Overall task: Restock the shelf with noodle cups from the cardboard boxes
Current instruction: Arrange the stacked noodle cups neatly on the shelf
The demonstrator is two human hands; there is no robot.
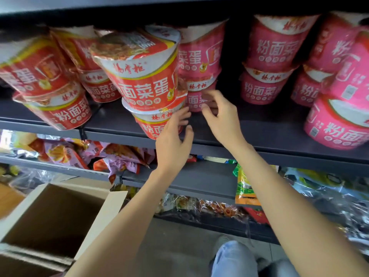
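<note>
Even, fairly bright light, soft focus, warped edges.

Soft light falls on my forearms and my left hand point(171, 144) and right hand point(221, 116), throwing almost no hard shadow. Behind the noodle cups point(143, 76) the shelf point(259, 134) sinks into deep dark under the board above. The cups' wrap shows faint sheen, and the plastic packets point(329, 196) at lower right glint. Everything is slightly smeared; the far left cups blur most. My wide lens bends the shelf lines and tilts the cups outward at the sides.
</note>
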